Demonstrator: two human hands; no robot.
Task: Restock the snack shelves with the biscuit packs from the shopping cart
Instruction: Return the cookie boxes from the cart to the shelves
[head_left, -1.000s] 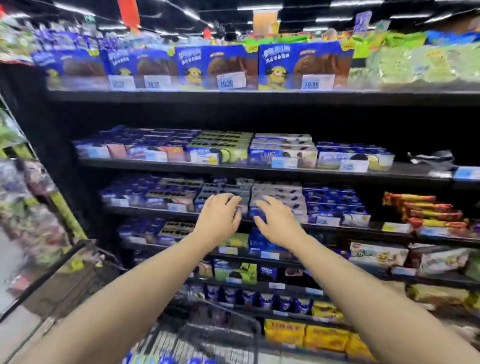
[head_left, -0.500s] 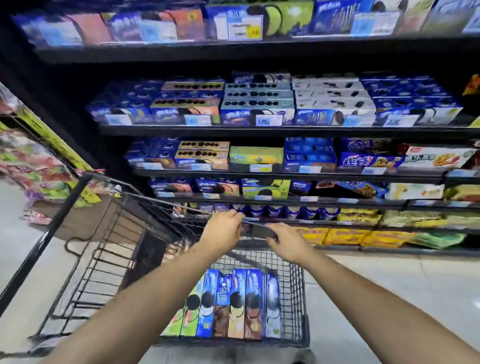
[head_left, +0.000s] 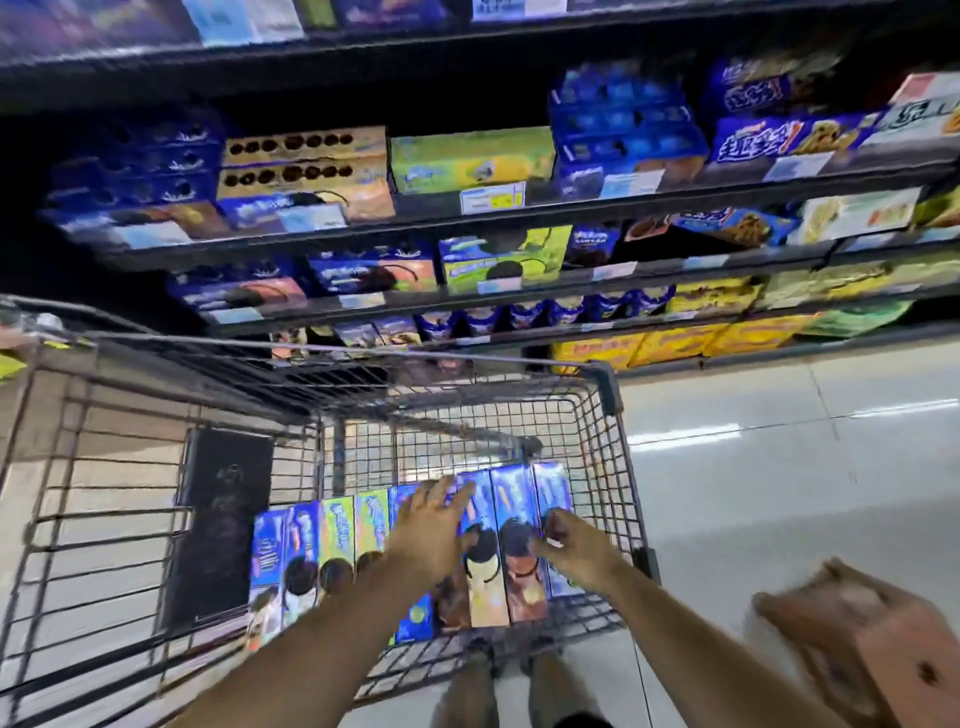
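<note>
Here, both bare arms reach forward and down into the wire shopping cart (head_left: 602, 447). The left hand (head_left: 428, 532) is flat, palm down, with straight, spread fingers over the middle of the row of biscuit packs (head_left: 522, 551); whether it presses on them or hovers just above is unclear. The right hand (head_left: 579, 553) is at the right end of the row, its fingers (head_left: 557, 521) curled at the edge of the last blue pack, but motion blur hides whether they actually pinch it.

The packs lie side by side on the cart floor against its right wall, mostly blue, with 2 green ones (head_left: 353, 530) left of the middle. Each shows a dark round sandwich biscuit; the white script on them is too smeared to read. A black panel (head_left: 221, 519) stands just left of the row.

Beyond the cart, the snack shelves (head_left: 519, 215) hold blue, green and yellow boxes. A blue pack (head_left: 779, 140) at the upper right carries large white Chinese characters, and the price tags (head_left: 491, 200) along the shelf edges are illegible.
</note>
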